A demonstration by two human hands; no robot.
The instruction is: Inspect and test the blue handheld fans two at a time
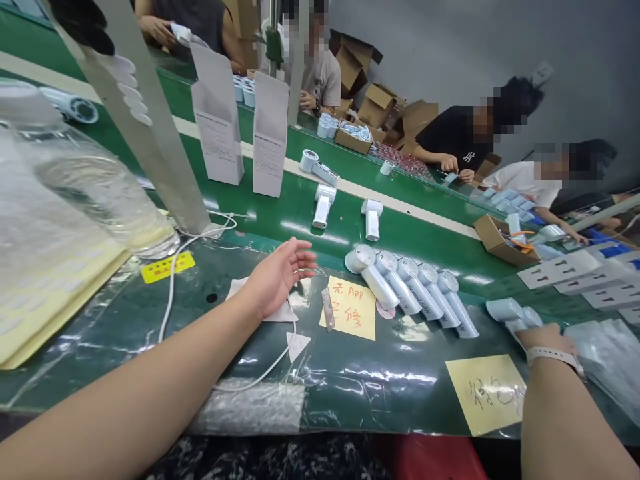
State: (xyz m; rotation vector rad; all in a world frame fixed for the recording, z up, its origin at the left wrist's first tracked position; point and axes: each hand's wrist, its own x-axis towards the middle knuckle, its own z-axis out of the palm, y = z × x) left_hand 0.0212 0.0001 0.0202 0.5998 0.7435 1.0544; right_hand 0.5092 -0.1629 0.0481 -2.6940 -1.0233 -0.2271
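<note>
My left hand (283, 280) hangs over the bench with its fingers apart, holding nothing. Below it lie a white paper piece (235, 288) and a white cable (277, 360). My right hand (547, 339) is at the right, against pale blue, hair-dryer-shaped devices (504, 309). Its fingers are mostly hidden, so I cannot tell whether it grips one. Between my hands, several similar devices (417, 293) lie in a slanted row. A yellow note with red writing (357, 317) and a small metal plate (328, 308) lie left of the row.
Beyond the bench runs a green conveyor belt (425, 243) carrying loose devices (372, 220) and upright white boxes (270, 133). A metal post (145, 127) and water bottle (100, 180) stand left. Clear plastic bags (607, 360) lie right. Several people work across the belt.
</note>
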